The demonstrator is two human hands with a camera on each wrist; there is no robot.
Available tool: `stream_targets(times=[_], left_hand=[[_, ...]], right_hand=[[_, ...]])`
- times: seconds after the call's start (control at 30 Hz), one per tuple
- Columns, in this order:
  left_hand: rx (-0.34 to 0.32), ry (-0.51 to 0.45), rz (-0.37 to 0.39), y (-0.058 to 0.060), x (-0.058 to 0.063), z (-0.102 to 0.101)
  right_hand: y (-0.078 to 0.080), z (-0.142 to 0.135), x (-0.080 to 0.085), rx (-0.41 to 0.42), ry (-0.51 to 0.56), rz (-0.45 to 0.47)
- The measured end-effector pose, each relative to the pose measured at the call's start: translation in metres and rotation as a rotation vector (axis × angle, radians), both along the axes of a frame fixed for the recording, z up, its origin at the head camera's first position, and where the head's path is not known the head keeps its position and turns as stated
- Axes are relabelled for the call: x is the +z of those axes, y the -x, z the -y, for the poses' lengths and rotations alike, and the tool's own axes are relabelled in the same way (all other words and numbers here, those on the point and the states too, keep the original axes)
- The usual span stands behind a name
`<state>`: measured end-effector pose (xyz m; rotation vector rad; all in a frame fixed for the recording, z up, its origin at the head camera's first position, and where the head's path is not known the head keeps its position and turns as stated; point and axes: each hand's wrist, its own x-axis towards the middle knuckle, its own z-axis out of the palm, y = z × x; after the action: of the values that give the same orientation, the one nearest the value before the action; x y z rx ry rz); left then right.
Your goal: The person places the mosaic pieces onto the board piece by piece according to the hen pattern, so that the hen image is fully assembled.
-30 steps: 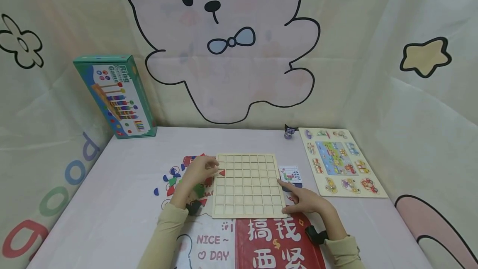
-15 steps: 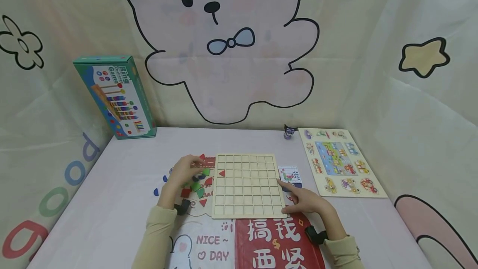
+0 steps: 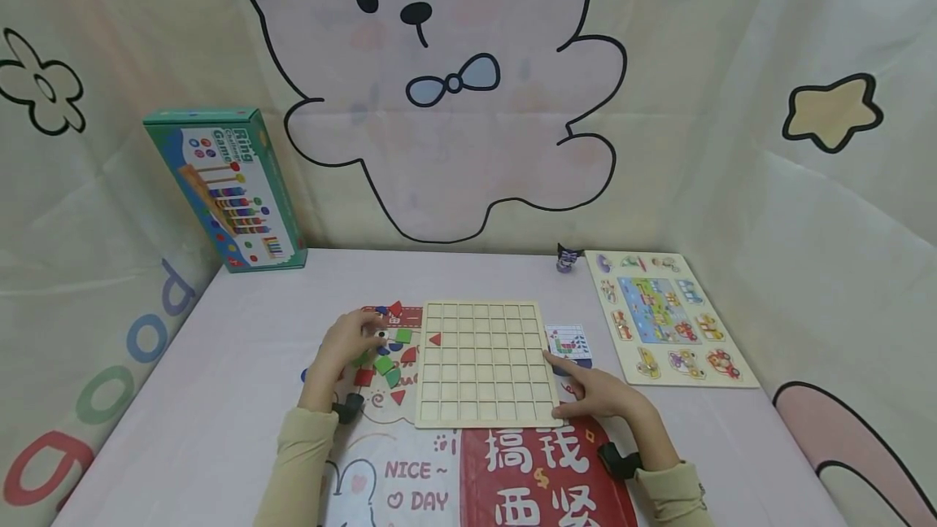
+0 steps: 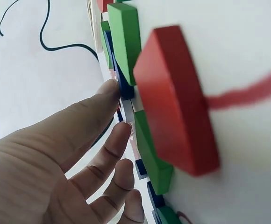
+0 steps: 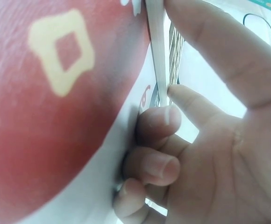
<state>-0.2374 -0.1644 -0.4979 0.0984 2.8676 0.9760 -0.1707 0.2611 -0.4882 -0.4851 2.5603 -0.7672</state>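
A wooden grid board (image 3: 483, 364) lies on the printed mat, with one red triangle (image 3: 435, 339) in its left part. My right hand (image 3: 603, 391) touches the board's right edge with forefinger and thumb spread apart; its other fingers are curled below. My left hand (image 3: 342, 346) is over the loose pieces left of the board, thumb and fingers parted. In the left wrist view, the thumb tip is right beside a dark blue piece (image 4: 122, 83). A red block (image 4: 175, 102) and a green block (image 4: 126, 44) are close by. The hand covers some pieces in the head view.
A small pattern card (image 3: 569, 341) is just right of the board. Farther right lies a picture puzzle board (image 3: 703, 364), with a small dark figurine (image 3: 566, 259) by its corner. A green box (image 3: 241, 202) stands at the back left. The mat (image 3: 417, 478) extends toward the front.
My left hand has moved left, from the board's left edge to the loose pieces, uncovering several green and red ones. My right hand and the board have stayed in place.
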Motion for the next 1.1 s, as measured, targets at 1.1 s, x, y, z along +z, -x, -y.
stream_targets(times=[1.1], left_hand=[[-0.036, 0.141, -0.17, 0.003, 0.002, -0.021]], right_hand=[[0.0, 0.001, 0.003, -0.011, -0.01, 0.005]])
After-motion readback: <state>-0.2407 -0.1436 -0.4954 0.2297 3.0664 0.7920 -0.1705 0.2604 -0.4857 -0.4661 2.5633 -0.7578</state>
